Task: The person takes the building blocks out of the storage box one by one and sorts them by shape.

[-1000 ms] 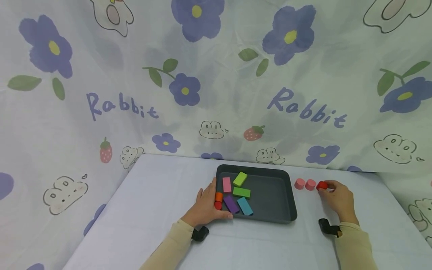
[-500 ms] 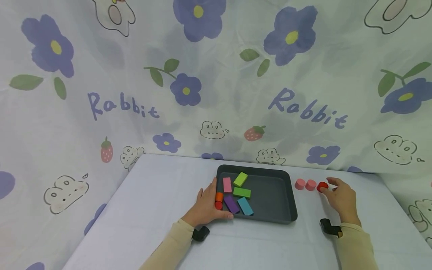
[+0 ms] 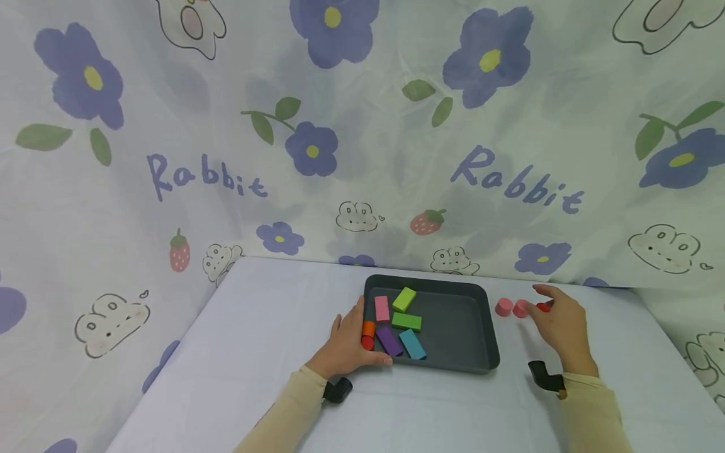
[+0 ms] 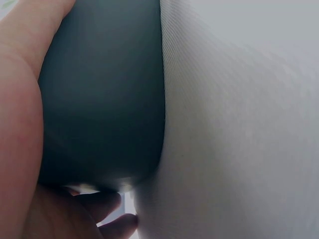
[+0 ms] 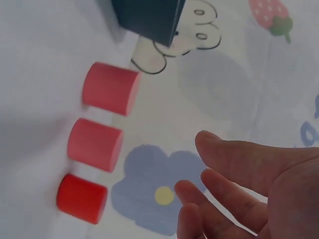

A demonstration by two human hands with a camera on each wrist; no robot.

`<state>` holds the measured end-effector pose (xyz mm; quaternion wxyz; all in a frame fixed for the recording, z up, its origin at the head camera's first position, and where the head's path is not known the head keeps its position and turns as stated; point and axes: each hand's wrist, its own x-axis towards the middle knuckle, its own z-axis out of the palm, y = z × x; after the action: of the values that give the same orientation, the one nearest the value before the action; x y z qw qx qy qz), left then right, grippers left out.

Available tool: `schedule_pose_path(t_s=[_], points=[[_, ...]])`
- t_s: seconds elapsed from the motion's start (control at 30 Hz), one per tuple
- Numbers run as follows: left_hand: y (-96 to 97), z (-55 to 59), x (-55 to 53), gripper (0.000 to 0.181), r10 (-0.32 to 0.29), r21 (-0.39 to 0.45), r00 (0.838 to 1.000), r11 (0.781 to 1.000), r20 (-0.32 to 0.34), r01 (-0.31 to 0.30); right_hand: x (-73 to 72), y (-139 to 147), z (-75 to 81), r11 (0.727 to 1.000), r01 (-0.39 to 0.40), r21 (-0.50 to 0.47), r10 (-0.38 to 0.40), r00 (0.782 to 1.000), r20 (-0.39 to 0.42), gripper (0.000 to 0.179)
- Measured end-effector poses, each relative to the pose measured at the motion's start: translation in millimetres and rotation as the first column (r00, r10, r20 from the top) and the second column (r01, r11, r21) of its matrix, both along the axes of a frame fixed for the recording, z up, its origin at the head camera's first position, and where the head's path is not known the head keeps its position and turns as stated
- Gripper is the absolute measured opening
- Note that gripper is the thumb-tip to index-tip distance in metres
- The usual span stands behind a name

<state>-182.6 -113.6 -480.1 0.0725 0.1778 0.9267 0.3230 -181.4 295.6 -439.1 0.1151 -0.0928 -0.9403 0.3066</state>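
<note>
My left hand (image 3: 344,343) rests around the near left corner of a dark grey tray (image 3: 453,327), its fingers along the left wall and the thumb along the front. Past the tray's right wall stand two pink cylinders (image 3: 503,307) and a red cylinder (image 3: 544,307), in a row. My right hand (image 3: 563,324) hovers over the red end of that row, with thumb and fingers apart and nothing between them. In the right wrist view the red cylinder (image 5: 82,199) and both pink cylinders (image 5: 94,144) lie apart from the fingertips.
Inside the tray's left half lie a pink block (image 3: 382,308), two green blocks (image 3: 406,321), a purple block (image 3: 389,340) and a blue block (image 3: 412,344). An orange piece (image 3: 369,329) with a red round face sits by the left wall. A patterned cloth (image 3: 391,157) hangs behind the table.
My right hand held the red cylinder, then its fingers parted. It has let go and shifted left toward the pink cylinders. The left hand and tray stay put.
</note>
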Motion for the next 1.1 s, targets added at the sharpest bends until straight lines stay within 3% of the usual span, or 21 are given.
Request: schedule_pose_path(t_s=[0.3, 0.57, 0.87, 1.1], points=[[0.1, 0.5, 0.6, 0.135, 0.003, 0.013, 1.000, 1.000, 0.012, -0.003, 4.0, -25.8, 2.8, 0.995, -0.094, 0.034, 0.098, 0.980, -0.175, 0.043], [-0.1, -0.3, -0.1, 0.135, 0.003, 0.015, 1.000, 1.000, 0.014, -0.003, 4.5, -50.9, 4.1, 0.983, -0.180, 0.042, 0.185, 0.959, -0.216, 0.041], [0.3, -0.3, 0.2, 0.135, 0.010, 0.010, 1.000, 1.000, 0.016, -0.010, 6.9, -74.9, 0.8, 0.964, -0.258, 0.069, 0.266, 0.945, -0.192, 0.043], [-0.9, -0.5, -0.2, 0.135, 0.001, 0.011, 1.000, 1.000, 0.013, -0.001, 11.9, -90.1, 2.5, 0.955, -0.296, 0.034, 0.297, 0.937, -0.183, 0.043]])
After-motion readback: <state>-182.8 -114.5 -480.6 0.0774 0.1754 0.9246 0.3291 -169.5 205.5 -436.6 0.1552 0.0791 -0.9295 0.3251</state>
